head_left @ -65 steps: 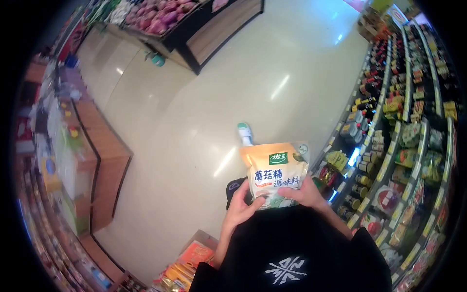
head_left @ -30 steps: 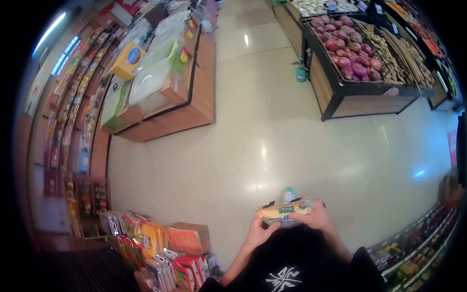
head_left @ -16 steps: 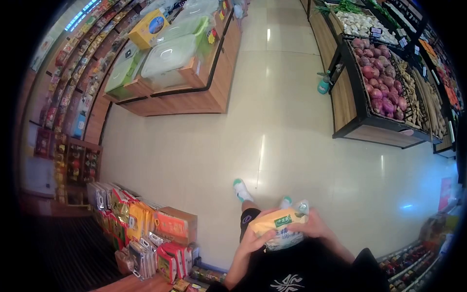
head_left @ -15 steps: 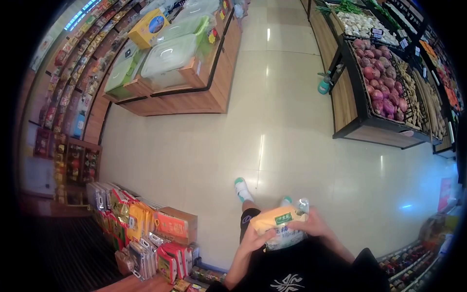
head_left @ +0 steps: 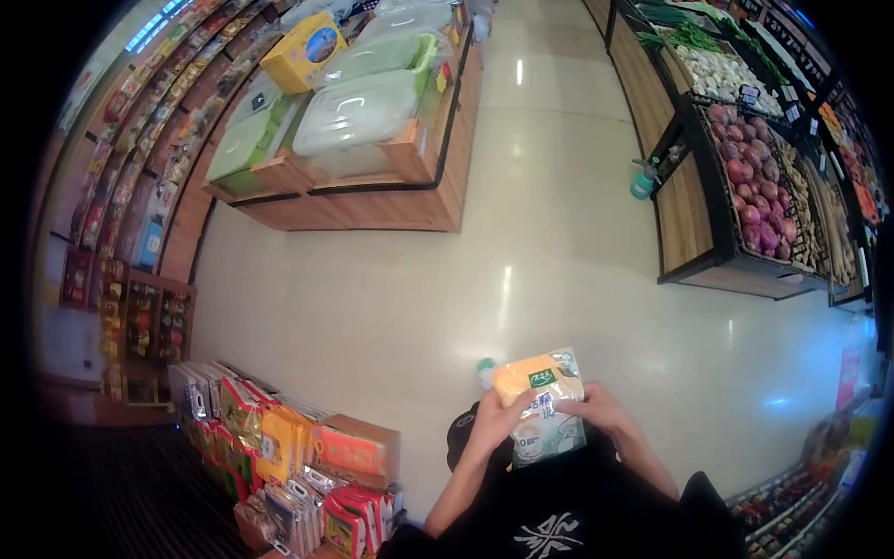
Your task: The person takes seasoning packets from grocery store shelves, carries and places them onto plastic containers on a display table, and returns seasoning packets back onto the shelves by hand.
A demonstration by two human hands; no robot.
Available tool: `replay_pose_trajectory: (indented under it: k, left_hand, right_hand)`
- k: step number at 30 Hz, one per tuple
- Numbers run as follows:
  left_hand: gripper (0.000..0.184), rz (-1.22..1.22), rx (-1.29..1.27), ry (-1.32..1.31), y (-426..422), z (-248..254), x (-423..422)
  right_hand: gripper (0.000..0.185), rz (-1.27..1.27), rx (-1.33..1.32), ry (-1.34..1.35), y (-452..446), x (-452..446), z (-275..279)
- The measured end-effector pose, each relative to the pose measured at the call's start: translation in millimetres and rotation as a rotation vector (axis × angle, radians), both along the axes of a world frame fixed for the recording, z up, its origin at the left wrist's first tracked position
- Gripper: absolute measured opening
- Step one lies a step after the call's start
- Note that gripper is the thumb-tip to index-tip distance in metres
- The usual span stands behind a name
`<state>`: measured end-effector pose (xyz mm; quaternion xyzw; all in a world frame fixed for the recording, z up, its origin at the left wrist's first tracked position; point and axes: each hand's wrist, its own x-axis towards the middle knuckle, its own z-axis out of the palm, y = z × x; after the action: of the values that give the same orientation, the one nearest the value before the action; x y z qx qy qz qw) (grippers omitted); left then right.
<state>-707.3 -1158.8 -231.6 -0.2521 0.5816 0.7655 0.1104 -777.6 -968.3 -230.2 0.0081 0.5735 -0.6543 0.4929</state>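
Observation:
A plastic food packet, yellow-orange at the top and pale below with a green label, is held in front of my black shirt. My left hand grips its left edge, the thumb lying over the front. On the opposite side my right hand pinches the packet's right edge, its thumb also on the front face. The fingers behind the packet are hidden. Its printed front faces up toward me, and the small print is too blurred to read.
Bagged goods and a cardboard box stand at the lower left. A wooden display island holds lidded bins. Red onions fill a produce stand on the right, with a teal spray bottle beside it. Bottles line a shelf at lower right.
The packet has been turned more upright and flattened, so more of its front shows. Both hands still hold it. The view has shifted slightly, and one foot has moved.

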Motion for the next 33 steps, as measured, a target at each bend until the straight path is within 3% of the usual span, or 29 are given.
replay_pose_trajectory:
  k: [1, 4, 9, 12, 15, 25, 28, 31, 33]
  left_hand:
    - [0.029, -0.029, -0.061, 0.05, -13, 21, -3]
    - [0.03, -0.08, -0.038, 0.025, -59, 20, 4]
    - [0.028, -0.077, -0.025, 0.075, -108, -6, 25]
    - [0.023, -0.062, 0.124, 0.038, -133, -11, 23]
    - [0.019, -0.019, 0.168, 0.021, -147, -10, 14]
    - [0.022, -0.087, 0.368, 0.069, -207, -60, -54]
    - [0.024, -0.079, 0.301, 0.012, -223, -49, -90]
    - [0.028, -0.166, 0.081, -0.034, -231, -30, -122]
    - [0.032, -0.163, 0.1, -0.056, -235, -26, -143]
  right_hand:
    - [0.027, -0.024, -0.01, 0.019, -13, 0, 1]
    - [0.025, -0.072, -0.006, 0.014, -56, -3, 8]
    - [0.023, -0.138, 0.067, 0.019, -106, -2, -8]
    - [0.025, -0.059, 0.1, -0.056, -114, 2, -10]
    - [0.029, 0.115, 0.117, 0.095, -125, -5, 0]
    - [0.03, 0.18, 0.081, 0.143, -159, -90, -16]
    - [0.032, 0.288, 0.037, 0.295, -176, -123, -10]
    - [0.035, 0.302, 0.134, 0.226, -197, -159, 6]
    - [0.034, 0.229, 0.075, 0.167, -209, -180, -8]
